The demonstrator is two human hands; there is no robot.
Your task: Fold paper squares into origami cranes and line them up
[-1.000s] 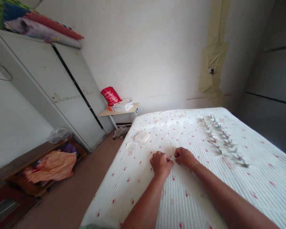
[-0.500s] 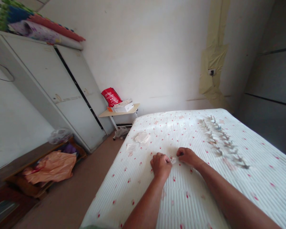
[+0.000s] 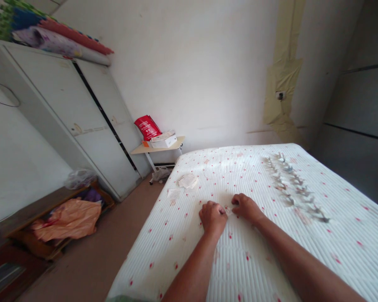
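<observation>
My left hand rests on the bed with its fingers curled, pinching a small piece of pale paper between thumb and forefinger. My right hand meets the paper's other side, its fingers closed at the edge; the fingertips are partly hidden. The paper looks folded, but its exact shape is too small to tell. To the right, small folded paper figures, resembling cranes, stand in two rows on the bedspread. At the left lie a stack of printed paper pieces and a separate printed sheet.
The white ribbed bedspread with red spots covers the bed. Beyond its far left corner stands a small table with a red bag and a white box. A grey cabinet and an orange plastic bag are at the left.
My right hand has shifted slightly left, closer to my left hand and against the small paper. My left hand stays in nearly the same place.
</observation>
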